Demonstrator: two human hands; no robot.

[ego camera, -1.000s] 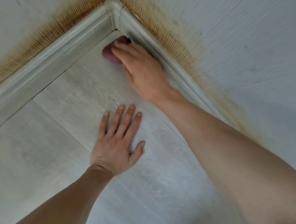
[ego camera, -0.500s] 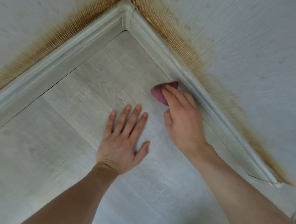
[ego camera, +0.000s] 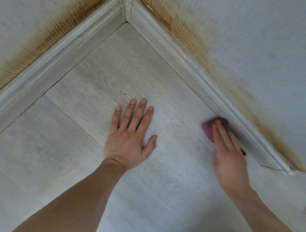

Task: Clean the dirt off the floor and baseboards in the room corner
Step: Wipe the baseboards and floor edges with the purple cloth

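Wiping along the foot of the right baseboard with a pink sponge, pressed flat to the floor under the right hand. Fingers laid straight over the sponge, pushing down rather than curling round it; little finger side touching or just beside the baseboard, hard to tell through motion blur. Left hand spread flat on the floor, fingers apart, holding nothing, bracing only. Key relation: the room corner lies up and away from the sponge, well apart, along the long axis of the right baseboard; fingers pointing roughly that way, so next stroke probably runs parallel to that board, toward the corner or back. Right hand the nearer one to that board; left baseboard closer to the left hand but not touched. Brown staining on the wall above both boards, thickest near the corner, likely outside the task as worded. Floor looking pale and fairly clean, so probably well along, though fine dirt too small to judge. No brands, labels or writing readable anywhere.
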